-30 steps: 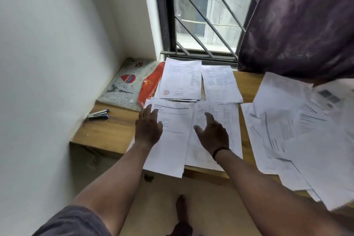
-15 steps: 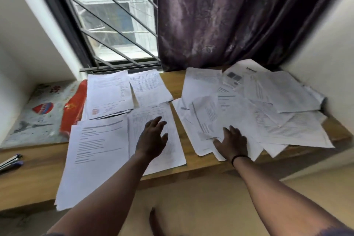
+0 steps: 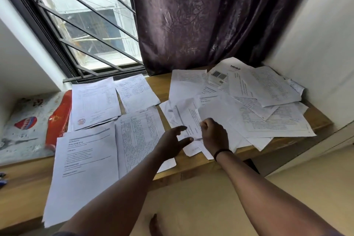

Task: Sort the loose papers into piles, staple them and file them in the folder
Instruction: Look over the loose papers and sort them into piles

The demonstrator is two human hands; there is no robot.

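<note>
A room in a home is suggested, set up as a makeshift paperwork corner. A narrow wooden surface (image 3: 318, 121) is fitted into a window alcove between plain white walls (image 3: 316, 25). A window (image 3: 86, 25) with a dark frame and diagonal metal grille bars is seen behind it, with a neighbouring building visible through the glass. A dark purple patterned curtain (image 3: 201, 15) is drawn across the right half of the window. Printed sheets (image 3: 268, 101) are spread over the wood, some in neat piles (image 3: 84, 159), beside a red folder (image 3: 59, 121) and a decorated board (image 3: 24, 126). A bare foot (image 3: 155, 224) is seen on the cream floor (image 3: 220, 207) below.
</note>
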